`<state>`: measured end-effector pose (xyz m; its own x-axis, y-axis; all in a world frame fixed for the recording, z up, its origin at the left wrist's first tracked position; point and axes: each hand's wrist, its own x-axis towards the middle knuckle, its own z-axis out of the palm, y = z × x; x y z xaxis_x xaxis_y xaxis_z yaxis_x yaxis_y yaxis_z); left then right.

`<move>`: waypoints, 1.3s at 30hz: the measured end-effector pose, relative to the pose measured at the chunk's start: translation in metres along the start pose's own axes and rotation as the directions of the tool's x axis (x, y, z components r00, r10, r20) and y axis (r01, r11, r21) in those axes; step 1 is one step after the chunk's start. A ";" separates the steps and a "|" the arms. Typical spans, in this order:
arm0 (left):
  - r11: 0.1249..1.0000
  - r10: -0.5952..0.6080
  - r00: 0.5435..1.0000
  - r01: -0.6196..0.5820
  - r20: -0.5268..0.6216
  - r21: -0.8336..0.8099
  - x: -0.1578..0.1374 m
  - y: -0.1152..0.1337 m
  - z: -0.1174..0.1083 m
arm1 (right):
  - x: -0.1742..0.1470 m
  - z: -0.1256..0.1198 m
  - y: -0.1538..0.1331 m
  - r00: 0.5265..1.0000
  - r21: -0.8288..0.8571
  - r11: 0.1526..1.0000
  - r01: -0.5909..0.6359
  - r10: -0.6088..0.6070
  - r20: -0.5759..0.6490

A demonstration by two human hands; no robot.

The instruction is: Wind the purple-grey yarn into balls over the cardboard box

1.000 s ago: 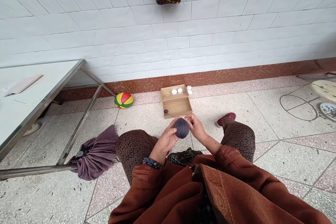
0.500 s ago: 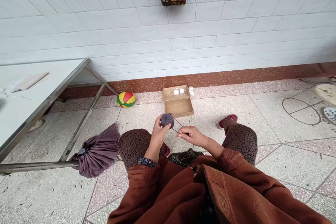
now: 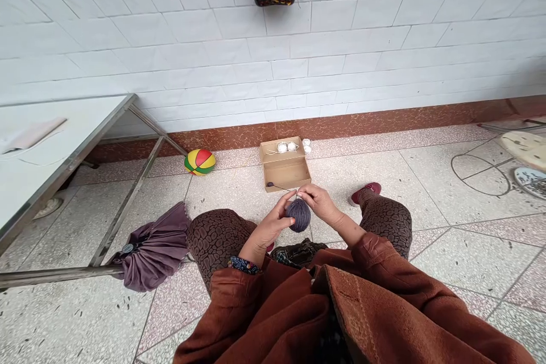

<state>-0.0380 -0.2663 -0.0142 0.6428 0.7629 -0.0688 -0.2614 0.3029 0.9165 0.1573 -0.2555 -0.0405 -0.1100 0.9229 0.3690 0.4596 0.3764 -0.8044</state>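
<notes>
Head view, left to right: inside open brown cardboard box point(image 3: 288, 172), small dark purple yarn lump point(image 3: 270, 184), seemingly left for winding; left hand point(image 3: 271, 226) with curled fingers, gripping round dark purple yarn ball point(image 3: 300, 216), apparently much wound already; beside it, right hand point(image 3: 322, 205), pinching thin dark strand point(image 3: 281, 187) above ball.

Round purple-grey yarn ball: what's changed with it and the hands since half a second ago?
The round purple-grey yarn ball and the left hand still holding it have shifted right and back from the open brown cardboard box. The right hand has moved forward, fingertips now by the ball's far edge. The box stayed put.
</notes>
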 end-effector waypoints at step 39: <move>0.970 -0.014 0.999 0.005 -0.038 -0.243 -0.005 0.001 0.003 | -0.018 0.030 0.014 0.998 0.041 0.998 -0.055 0.057 -0.038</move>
<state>-0.0388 -0.2715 -0.0114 0.6186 0.7797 -0.0971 -0.4254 0.4362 0.7929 0.1391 -0.2644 -0.0719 -0.0505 0.9391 0.3400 0.4284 0.3279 -0.8420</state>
